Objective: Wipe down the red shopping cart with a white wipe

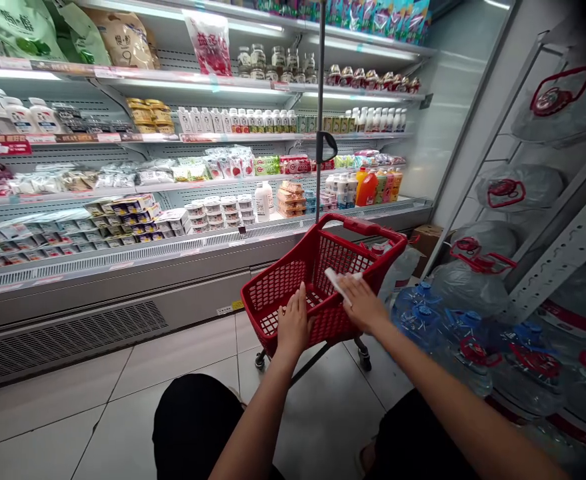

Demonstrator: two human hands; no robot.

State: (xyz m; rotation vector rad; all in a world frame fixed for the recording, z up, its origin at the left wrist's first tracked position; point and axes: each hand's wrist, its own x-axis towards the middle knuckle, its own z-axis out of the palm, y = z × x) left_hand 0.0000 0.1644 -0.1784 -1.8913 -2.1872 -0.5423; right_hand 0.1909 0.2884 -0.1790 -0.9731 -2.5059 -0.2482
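Observation:
A red plastic shopping cart (273,280) with lattice walls stands right in front of me. My left hand (294,323) is at its near rim, fingers stretched up and the thumb to the right; nothing shows in it. Farther right, my right hand (363,303) is over the cart's side with a folded white cloth (340,283) under its fingers, and the cloth sticks out beyond them. What material the cloth is, I cannot tell. The cart's handle (355,227) rises behind both hands.
A refrigerated display case (197,263) with shelves of dairy and drinks runs behind the cart. A dark upright pole (321,100) crosses the view. Large water bottles with blue caps (425,313) crowd the right side, below a metal rack. Pale tiles (63,387) cover the floor.

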